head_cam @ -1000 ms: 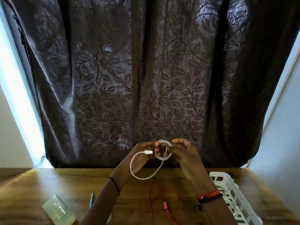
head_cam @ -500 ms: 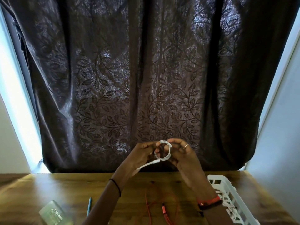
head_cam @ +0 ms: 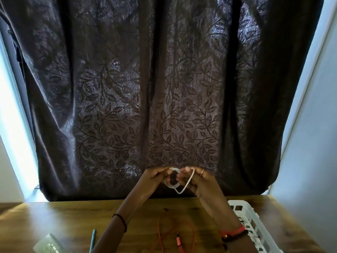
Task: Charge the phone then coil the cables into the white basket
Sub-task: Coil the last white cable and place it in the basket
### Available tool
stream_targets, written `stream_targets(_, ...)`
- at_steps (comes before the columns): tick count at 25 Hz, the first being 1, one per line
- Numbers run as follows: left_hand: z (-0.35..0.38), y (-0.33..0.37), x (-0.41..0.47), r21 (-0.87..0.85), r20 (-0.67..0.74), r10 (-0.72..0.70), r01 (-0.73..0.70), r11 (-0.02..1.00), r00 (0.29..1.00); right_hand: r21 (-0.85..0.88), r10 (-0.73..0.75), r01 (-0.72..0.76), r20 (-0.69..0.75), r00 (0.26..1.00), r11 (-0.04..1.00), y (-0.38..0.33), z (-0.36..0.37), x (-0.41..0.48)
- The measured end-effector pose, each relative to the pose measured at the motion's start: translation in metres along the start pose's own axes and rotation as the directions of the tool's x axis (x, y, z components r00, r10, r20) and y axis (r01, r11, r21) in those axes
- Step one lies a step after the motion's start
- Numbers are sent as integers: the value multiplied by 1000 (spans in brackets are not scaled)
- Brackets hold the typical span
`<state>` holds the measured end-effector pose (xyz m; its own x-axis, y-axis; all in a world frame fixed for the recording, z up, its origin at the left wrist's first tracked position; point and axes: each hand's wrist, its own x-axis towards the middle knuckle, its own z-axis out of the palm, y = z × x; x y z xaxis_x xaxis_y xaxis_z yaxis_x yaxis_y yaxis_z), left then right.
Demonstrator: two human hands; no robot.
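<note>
**Inspector:** Start at the near edge of the bench (head_cam: pixel 54 216).

**Assistant:** A clear plastic item (head_cam: pixel 48 245) lies at the near left, with a teal pen (head_cam: pixel 93 239) just beside it. I cannot tell whether the plastic item is a phone case. An orange cable (head_cam: pixel 178 241) lies loose and uncoiled in the middle. The white basket (head_cam: pixel 242 207) stands at the right edge. Something pale shows through its slots, but I cannot identify it.

**Inspector:** And the hands?

**Assistant:** They are raised above the far side of the bench and close together. The left hand (head_cam: pixel 155 177) pinches a small wound coil of the white cable (head_cam: pixel 182 189). The right hand (head_cam: pixel 200 183) pinches that cable's last loose loop, which hangs in a narrow V between the two hands.

**Inspector:** How far along is the task?

**Assistant:** My judgement is that the white cable is nearly wound but not yet in the basket. The orange cable has not been started. No phone is clearly visible, so I cannot confirm the charging step.

**Inspector:** Any markings?

**Assistant:** No brand, label or writing is legible. Behind it all hangs a dark curtain (head_cam: pixel 164 97) with a leaf pattern.
</note>
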<state>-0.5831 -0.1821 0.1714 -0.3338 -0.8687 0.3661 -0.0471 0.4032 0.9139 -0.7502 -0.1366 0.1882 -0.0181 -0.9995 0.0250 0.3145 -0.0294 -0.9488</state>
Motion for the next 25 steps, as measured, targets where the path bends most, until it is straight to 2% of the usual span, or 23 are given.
stream_targets(3, -1, -4, 0, 71, -11, 14, -13, 997, 1000, 380, 209, -249, 145, 967, 891, 1, -8, -2)
stream_targets(5, -1, -10, -1, 164, -29, 9, -4, 986, 1000, 499, 274, -338, 198, 941, 798, -1, -11, -3)
stream_targets(6, -2, -14, -1, 197, -37, -2, 9, 980, 999, 485, 290, -351, 199, 936, 801, -2, -10, -4)
stream_targets(7, -2, -16, -1, 206, -32, -4, 11, 978, 999, 404, 304, -354, 185, 935, 843, -2, -11, -5)
stream_targets(10, -4, -18, -2, 218, -9, -6, 8, 976, 1000, 19, 297, -302, 138, 945, 953, -3, -16, -2)
stream_targets(12, -5, -17, -2, 231, 18, -15, 11, 973, 1000, -242, 288, -251, 131, 949, 937, -9, -22, 0)
stream_targets(15, -3, -18, -4, 296, 72, 2, -23, 955, 997, -525, 291, -166, 166, 942, 835, -21, -26, 4)
stream_targets(20, 2, -30, -5, 365, 111, 27, -66, 929, 993, -721, 324, -62, 231, 918, 691, -38, -32, 12)
stream_targets(25, 13, -26, -5, 429, 96, 60, -96, 898, 994, -802, 435, -127, 177, 883, 584, -50, -33, 19)
